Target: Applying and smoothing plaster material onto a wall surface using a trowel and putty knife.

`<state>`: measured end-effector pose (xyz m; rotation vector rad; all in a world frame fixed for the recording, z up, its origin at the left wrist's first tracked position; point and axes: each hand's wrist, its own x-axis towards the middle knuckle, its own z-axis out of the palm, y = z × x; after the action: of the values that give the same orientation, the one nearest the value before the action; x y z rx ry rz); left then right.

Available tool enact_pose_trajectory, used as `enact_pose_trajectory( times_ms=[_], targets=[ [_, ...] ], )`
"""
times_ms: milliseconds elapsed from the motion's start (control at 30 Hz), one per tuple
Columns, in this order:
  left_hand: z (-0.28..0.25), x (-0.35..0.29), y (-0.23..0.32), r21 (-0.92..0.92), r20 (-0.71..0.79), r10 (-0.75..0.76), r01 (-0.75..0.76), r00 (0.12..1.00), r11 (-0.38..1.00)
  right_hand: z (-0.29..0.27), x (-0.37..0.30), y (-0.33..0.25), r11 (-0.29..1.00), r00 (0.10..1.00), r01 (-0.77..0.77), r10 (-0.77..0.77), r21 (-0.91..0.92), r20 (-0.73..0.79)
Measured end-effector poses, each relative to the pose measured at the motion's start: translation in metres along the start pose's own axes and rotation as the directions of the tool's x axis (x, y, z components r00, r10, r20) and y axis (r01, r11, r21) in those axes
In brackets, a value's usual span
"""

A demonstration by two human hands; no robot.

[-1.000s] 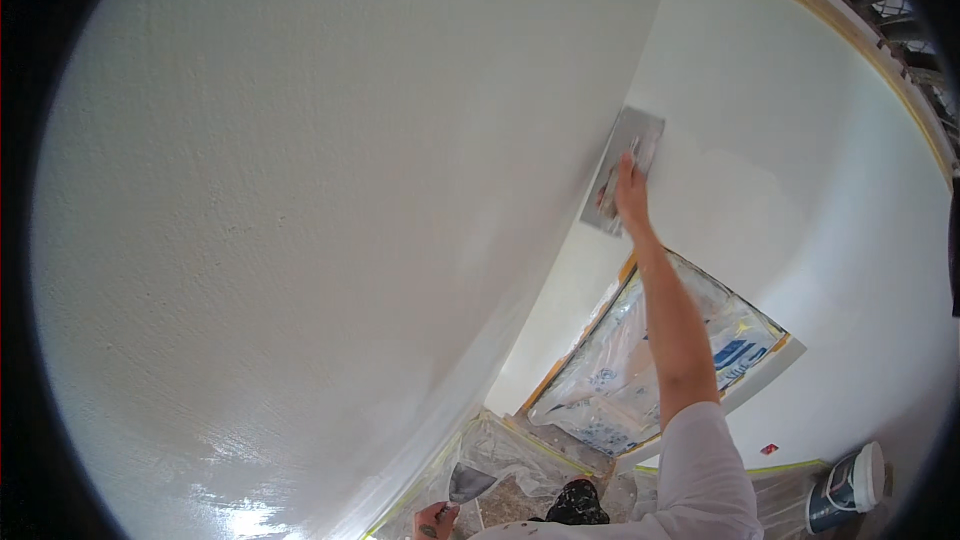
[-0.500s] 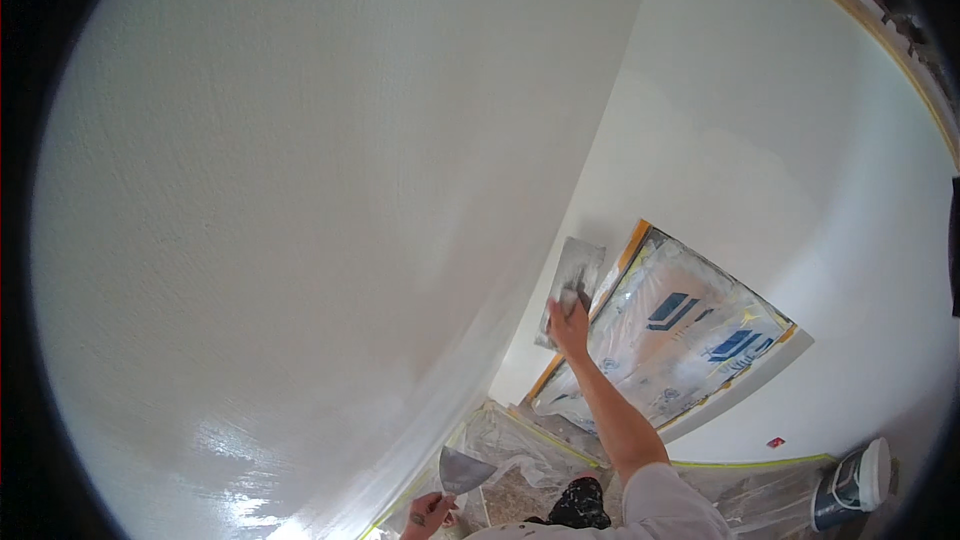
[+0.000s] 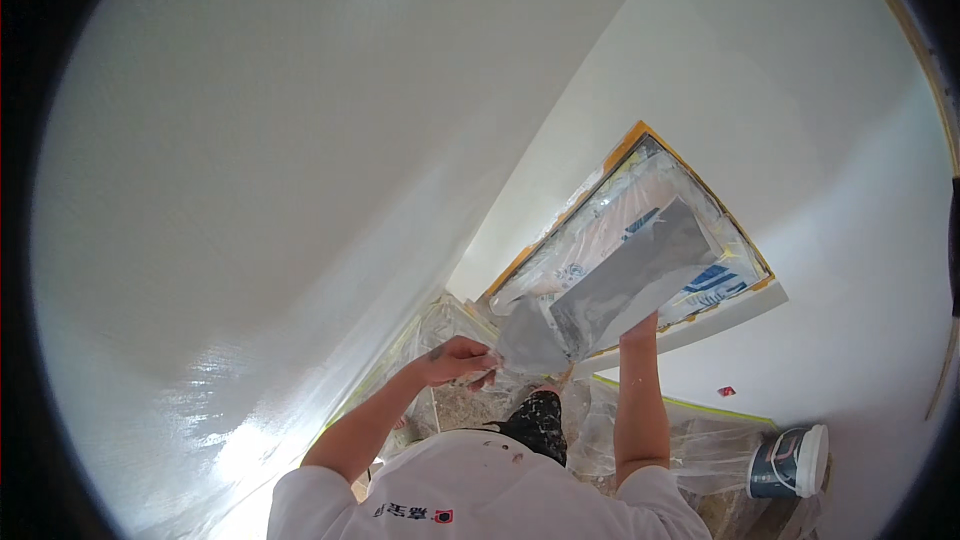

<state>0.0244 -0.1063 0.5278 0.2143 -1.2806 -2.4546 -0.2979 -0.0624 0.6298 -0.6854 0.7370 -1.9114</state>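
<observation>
My right hand [image 3: 640,327] is closed on the handle of a plastering trowel [image 3: 632,272], mostly hidden behind the blade. The trowel's long grey face is turned up toward me, with wet pale plaster along its near edge. In my left hand [image 3: 462,360] is a wide putty knife [image 3: 532,338], gripped by its handle. Its grey blade meets or overlaps the trowel's left end; I cannot tell whether they press together. Both tools are in front of my body, below a recessed wall opening [image 3: 690,155] covered with clear plastic and edged in orange tape.
A large wall [image 3: 260,170] on the left has a wet, shiny patch low down. The right-hand wall [image 3: 850,250] meets it at a corner. Plastic sheeting [image 3: 690,445] covers the floor edges, and a dark bucket with a white lid [image 3: 790,462] stands at the lower right.
My right hand has drawn the trowel off the wall by the corner and turned its face up. My left hand has raised the putty knife to the trowel. The view has shifted.
</observation>
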Motion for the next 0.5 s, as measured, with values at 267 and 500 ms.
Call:
enact_pose_trajectory(
  times_ms=[267,500],
  targets=[
    [0.007,0.015,0.0,-0.102,0.057,0.122,-0.116,0.991,0.988,-0.007,-0.024,0.015,0.355,0.857,-0.15,0.512,-0.923,0.057],
    [-0.034,-0.033,-0.021,-0.082,-0.207,-0.012,-0.005,0.978,0.997,-0.055,-0.078,0.045,0.649,0.852,-0.52,0.443,-0.555,-0.28]
  ],
)
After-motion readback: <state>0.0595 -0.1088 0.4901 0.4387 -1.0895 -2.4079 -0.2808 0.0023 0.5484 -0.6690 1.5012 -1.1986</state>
